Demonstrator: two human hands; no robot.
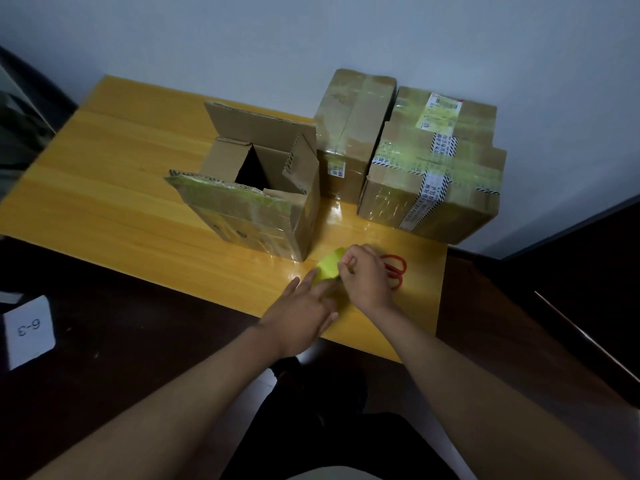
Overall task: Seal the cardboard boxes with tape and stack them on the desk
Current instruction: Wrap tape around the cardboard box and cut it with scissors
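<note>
An open cardboard box (252, 188) stands mid-desk with its flaps up and its inside dark. Two taped boxes stand behind it against the wall: a tall one (353, 133) and a wider one (436, 174) with striped tape and a label. Near the desk's front edge lies a yellow-green tape roll (329, 266). My left hand (304, 313) holds the roll from the near side. My right hand (363, 275) pinches at the roll's right edge with fingertips together. Red-handled scissors (396, 268) lie just right of my right hand, partly hidden by it.
The wooden desk (121, 188) ends close to my hands, with dark floor below. A white card marked 6-3 (29, 330) lies on the floor at the left. Dark furniture (20, 116) stands at the far left. A pale wall backs the desk.
</note>
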